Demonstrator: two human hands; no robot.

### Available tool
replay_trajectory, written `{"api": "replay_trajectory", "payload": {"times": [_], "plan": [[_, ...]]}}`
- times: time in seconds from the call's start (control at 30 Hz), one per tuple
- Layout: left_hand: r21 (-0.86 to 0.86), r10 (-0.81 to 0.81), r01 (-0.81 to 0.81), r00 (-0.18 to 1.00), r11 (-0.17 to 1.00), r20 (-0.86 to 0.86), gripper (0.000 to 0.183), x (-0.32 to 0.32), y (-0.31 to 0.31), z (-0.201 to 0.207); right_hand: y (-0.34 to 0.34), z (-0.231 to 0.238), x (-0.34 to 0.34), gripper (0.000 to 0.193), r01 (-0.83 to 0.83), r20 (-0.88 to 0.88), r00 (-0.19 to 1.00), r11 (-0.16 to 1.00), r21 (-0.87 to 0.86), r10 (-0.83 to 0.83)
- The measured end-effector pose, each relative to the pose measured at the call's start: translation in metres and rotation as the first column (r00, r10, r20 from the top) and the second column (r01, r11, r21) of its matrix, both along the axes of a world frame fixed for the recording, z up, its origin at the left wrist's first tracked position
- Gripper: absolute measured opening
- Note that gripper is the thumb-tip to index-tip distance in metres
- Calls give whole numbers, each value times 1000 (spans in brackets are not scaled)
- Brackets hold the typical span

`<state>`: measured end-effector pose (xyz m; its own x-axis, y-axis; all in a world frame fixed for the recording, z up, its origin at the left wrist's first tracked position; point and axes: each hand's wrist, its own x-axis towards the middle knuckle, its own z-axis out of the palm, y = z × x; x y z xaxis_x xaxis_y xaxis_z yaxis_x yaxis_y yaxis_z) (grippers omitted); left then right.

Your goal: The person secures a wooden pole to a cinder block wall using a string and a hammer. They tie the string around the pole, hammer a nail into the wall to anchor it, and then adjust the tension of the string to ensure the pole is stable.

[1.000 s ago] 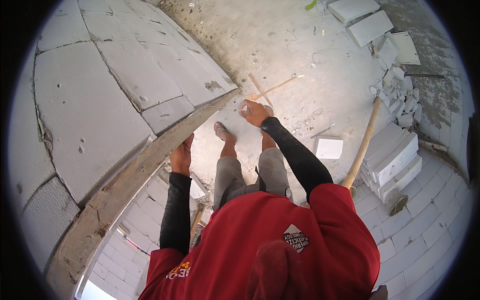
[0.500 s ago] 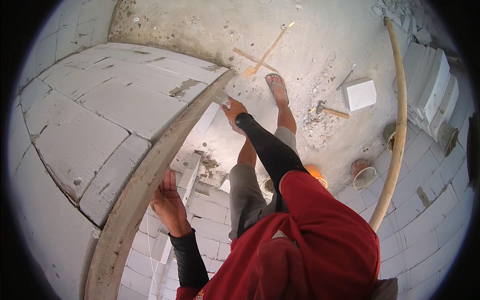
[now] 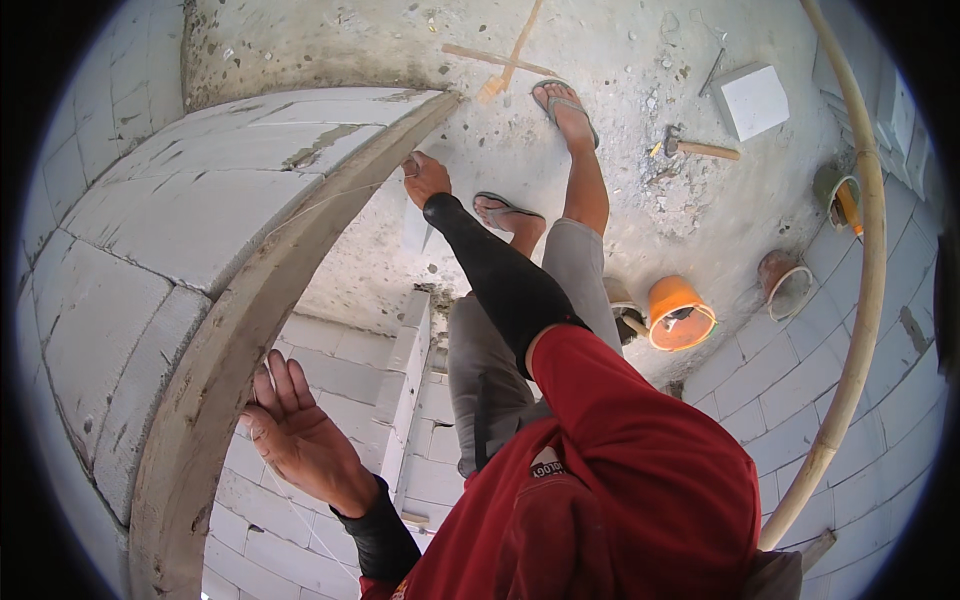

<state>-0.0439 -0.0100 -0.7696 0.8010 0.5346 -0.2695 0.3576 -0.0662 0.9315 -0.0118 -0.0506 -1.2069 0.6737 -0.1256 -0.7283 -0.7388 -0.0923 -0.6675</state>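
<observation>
My right hand is closed at the far end of the grey-brown edge strip that runs along a pale block wall. A thin white string stretches from its fingers back along the strip, and the fingertips are partly hidden. My left hand is at the near part of the same strip, palm turned up and fingers stretched out. The string passes by its thumb and hangs down below; whether the thumb presses on it is unclear.
A bamboo pole slants along the right. An orange bucket, a brown bucket and a dark bucket stand nearby. A hammer, a white block and crossed wood strips lie on the floor.
The view has shifted, bringing the orange bucket fully into sight. My left hand has turned its palm further up, with its fingers more spread. My right hand stays near the strip's far end.
</observation>
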Motion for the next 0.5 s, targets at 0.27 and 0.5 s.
{"api": "replay_trajectory", "payload": {"times": [0.27,0.5], "plan": [[24,-109,109,994,994,24,57,19,-9,-15,50,-113,-4,27,450,-56,828,602,659,-558],[174,-83,84,996,981,-12,62,3,-6,-15,36,-28,-22,34,482,-237,876,761,435,-419]]}}
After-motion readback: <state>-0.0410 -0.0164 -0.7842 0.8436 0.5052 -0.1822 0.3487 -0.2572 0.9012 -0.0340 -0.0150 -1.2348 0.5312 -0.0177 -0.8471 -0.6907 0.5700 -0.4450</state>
